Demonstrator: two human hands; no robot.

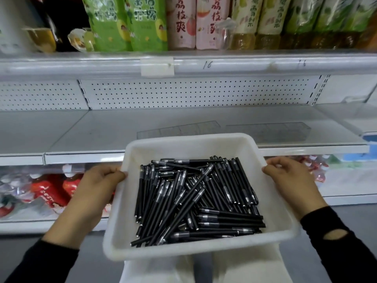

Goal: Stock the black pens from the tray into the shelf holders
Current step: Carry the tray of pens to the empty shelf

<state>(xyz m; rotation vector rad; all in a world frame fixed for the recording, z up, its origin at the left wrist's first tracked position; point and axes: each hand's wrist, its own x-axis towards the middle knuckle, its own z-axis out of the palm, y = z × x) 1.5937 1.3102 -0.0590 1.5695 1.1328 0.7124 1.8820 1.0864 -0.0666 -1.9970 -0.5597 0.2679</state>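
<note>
A white plastic tray [183,144] is held in front of the shelf, filled with a loose heap of black pens [195,199]. My left hand [95,186] grips the tray's left rim, fingers curled over the edge. My right hand [289,180] grips the right rim the same way. Two clear plastic holders lie on the grey middle shelf just beyond the tray: one [179,128] partly hidden behind the tray's far rim, the other [273,132] to its right. Both look to have nothing in them.
The grey shelf board [91,135] with a pegboard back runs across the view. Above it stand drink bottles [146,23] in green, pink and yellow packs. Red-labelled bottles [49,190] fill the lower shelf at left. A white cloth [204,270] hangs below the tray.
</note>
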